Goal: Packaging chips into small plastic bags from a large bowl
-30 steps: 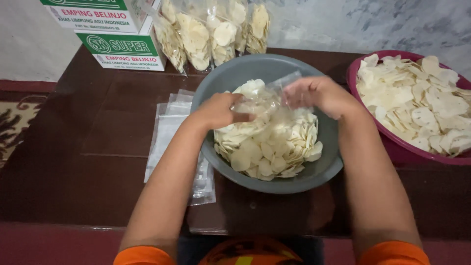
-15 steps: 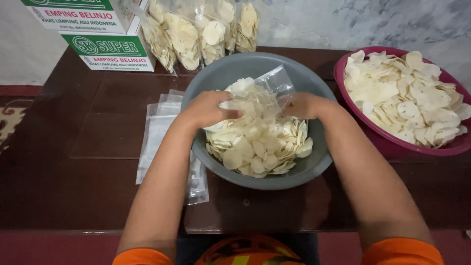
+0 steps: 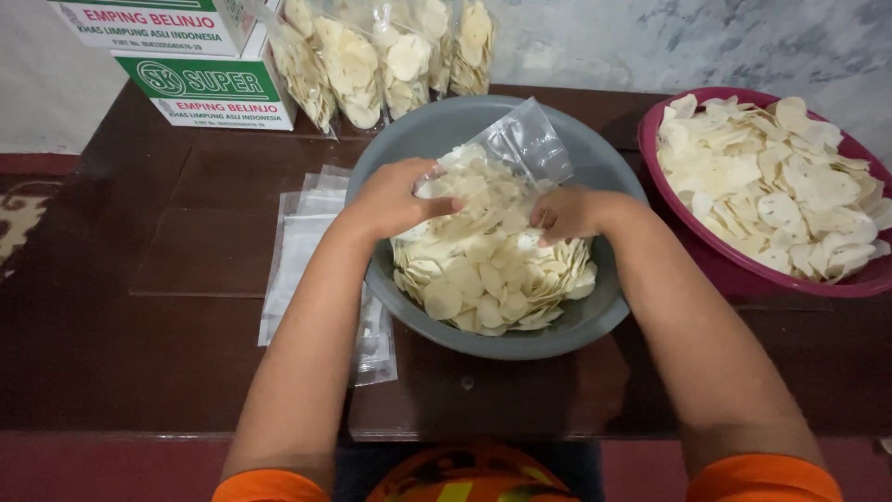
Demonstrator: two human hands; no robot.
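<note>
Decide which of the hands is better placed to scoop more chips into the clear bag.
Right hand, probably: it rests on the chips at the clear bag, while the left hand grips its edge.

I see my two bare forearms, each with a short orange sleeve [image 3: 269, 485] at the near edge, and an orange-and-yellow shirt front [image 3: 474, 476] between them.

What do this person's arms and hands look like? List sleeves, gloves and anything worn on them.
Both arms are bare from the wrists up to short orange sleeves, which show at the bottom edge of the view. The left hand and right hand are bare too: no gloves. No rings, watch or bracelets show on the parts in view. Nothing is marked or written on the sleeves as far as they show.
</note>
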